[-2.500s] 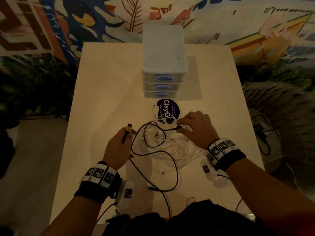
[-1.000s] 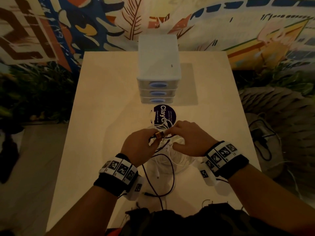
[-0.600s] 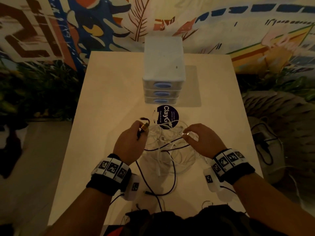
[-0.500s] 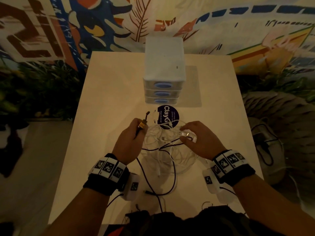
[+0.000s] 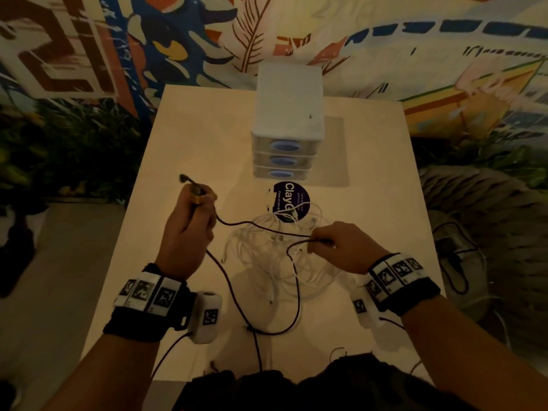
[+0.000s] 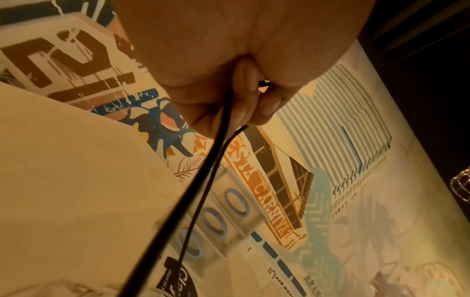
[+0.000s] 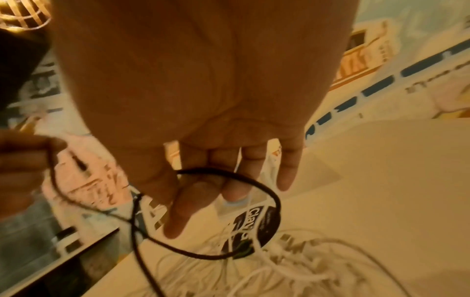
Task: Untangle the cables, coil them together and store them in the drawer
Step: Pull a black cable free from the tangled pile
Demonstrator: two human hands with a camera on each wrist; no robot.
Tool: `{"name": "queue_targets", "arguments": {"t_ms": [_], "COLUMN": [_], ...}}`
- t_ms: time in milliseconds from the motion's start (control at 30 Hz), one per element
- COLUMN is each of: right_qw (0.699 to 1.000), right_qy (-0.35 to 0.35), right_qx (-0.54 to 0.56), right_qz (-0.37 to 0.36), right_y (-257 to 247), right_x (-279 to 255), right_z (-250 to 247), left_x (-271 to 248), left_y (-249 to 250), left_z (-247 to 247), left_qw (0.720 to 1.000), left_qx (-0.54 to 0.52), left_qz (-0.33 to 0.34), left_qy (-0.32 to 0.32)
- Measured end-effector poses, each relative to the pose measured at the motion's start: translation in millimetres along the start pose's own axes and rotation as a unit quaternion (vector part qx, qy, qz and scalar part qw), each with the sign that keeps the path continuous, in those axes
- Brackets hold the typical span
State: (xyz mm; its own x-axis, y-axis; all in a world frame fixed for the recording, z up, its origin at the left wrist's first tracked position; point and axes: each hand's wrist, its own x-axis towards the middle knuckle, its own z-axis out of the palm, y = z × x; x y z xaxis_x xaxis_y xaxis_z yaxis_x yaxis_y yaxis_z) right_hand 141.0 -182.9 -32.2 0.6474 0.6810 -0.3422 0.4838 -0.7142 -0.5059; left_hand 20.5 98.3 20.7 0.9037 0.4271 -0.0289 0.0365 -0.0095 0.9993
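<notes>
A thin black cable (image 5: 261,225) runs between my two hands above a tangle of white cables (image 5: 278,262) on the pale table (image 5: 184,137). My left hand (image 5: 195,218) grips the cable just below its gold plug (image 5: 197,197), lifted at the left; in the left wrist view its fingers (image 6: 244,104) curl round the black cable (image 6: 216,140). My right hand (image 5: 318,241) pinches the cable's other stretch over the tangle. The right wrist view shows a black loop (image 7: 254,184) at my fingers (image 7: 178,211) and white cables (image 7: 292,271) below. A white three-drawer unit (image 5: 286,134) stands behind, drawers closed.
A round purple sticker (image 5: 289,200) lies between the drawer unit and the tangle. More black cable (image 5: 267,330) loops toward the table's near edge. Plants (image 5: 74,143) stand left of the table, a woven object (image 5: 480,209) and floor cables right, a mural wall behind.
My hands met over the tangle a second ago, then drew apart. The left hand has moved left and away with the gold plug, pulling the black cable out across the white tangle.
</notes>
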Motion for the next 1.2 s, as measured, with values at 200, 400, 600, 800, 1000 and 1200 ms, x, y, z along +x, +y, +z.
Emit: {"name": "queue_targets", "arguments": {"t_ms": [200, 400, 600, 800, 1000, 1200], "right_qw": [0.989, 0.983, 0.941, 0.95, 0.951, 0.956], "right_qy": [-0.065, 0.105, 0.194, 0.176, 0.019, 0.002], "right_qx": [0.113, 0.109, 0.133, 0.117, 0.111, 0.174], "right_qz": [0.062, 0.106, 0.242, 0.228, 0.287, 0.236], "right_y": [19.1, 42.5, 52.2, 54.7, 30.3, 26.7], "right_x": [-32.1, -31.3, -27.8, -30.9, -12.8, 3.0], "right_z": [4.2, 34.2, 48.7, 38.1, 28.1, 37.0], "left_x": [-0.4, 1.8, 5.4, 12.7, 6.8, 3.5], "left_y": [3.2, 10.1, 9.8, -7.9, -5.8, -8.7], "left_z": [-4.3, 2.6, 7.1, 8.6, 22.5, 20.1], "left_qw": [0.999, 0.999, 0.999, 0.998, 0.998, 0.994], "left_qx": [0.002, -0.016, 0.01, 0.056, 0.026, 0.049], "left_qz": [0.01, 0.023, 0.023, 0.004, -0.028, -0.054], "left_qy": [0.035, 0.041, 0.019, 0.012, -0.051, -0.085]}}
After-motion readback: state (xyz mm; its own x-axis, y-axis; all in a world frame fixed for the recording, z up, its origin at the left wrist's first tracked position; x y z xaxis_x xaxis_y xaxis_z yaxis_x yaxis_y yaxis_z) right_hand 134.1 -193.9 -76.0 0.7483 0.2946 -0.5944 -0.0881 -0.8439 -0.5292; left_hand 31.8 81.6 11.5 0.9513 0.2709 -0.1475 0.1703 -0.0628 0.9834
